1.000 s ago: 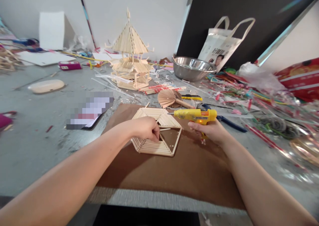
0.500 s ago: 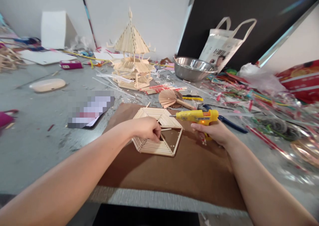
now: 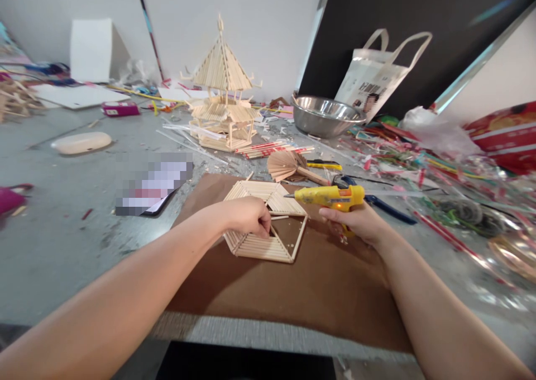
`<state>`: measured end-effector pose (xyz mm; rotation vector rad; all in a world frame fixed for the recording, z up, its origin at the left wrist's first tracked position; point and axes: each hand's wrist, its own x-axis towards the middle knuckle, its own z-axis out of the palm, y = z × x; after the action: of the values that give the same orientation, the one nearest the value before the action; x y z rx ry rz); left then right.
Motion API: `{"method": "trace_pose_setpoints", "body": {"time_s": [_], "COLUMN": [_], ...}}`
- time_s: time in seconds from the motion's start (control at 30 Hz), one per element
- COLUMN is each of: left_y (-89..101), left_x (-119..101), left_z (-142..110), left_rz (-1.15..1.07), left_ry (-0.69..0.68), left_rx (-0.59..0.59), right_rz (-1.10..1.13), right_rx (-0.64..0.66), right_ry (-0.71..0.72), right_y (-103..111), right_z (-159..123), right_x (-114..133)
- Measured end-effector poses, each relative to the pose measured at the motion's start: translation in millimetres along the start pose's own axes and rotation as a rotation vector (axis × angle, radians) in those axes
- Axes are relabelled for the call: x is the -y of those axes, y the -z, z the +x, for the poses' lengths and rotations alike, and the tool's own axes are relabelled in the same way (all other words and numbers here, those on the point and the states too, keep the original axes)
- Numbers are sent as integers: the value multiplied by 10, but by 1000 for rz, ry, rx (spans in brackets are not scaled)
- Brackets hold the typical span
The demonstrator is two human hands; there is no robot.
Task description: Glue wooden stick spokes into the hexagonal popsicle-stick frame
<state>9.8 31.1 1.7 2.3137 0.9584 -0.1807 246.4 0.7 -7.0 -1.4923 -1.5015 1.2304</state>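
Note:
A hexagonal panel of pale wooden sticks lies on a brown sheet, with one triangular section on its right unfilled. Over the panel's middle is my left hand, its fingers pinched together and pointing down; what they grip, if anything, is hidden. Wrapped round the handle of a yellow hot glue gun, my right hand keeps it just right of the panel. The gun's nozzle points left above the panel's upper right edge, and a small orange light glows on its body.
Behind the panel stand a stick pagoda model and a steel bowl. A folded paper fan, a yellow cutter and blue-handled pliers lie nearby. A phone rests left; plastic scraps clutter the right.
The glue gun and my right hand have shifted very slightly. My left hand keeps its place over the panel, and the whole view has drifted a little.

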Motion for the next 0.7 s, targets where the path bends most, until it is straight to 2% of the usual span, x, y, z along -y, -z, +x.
{"method": "trace_pose_setpoints", "body": {"time_s": [0.7], "left_y": [3], "left_x": [-3], "left_z": [-2], "left_rz": [26], "left_ry": [-27], "left_rx": [-16], "right_rz": [-1], "right_rx": [-43], "right_ry": [4], "right_y": [-36], "right_z": [7], "right_x": [9]}}
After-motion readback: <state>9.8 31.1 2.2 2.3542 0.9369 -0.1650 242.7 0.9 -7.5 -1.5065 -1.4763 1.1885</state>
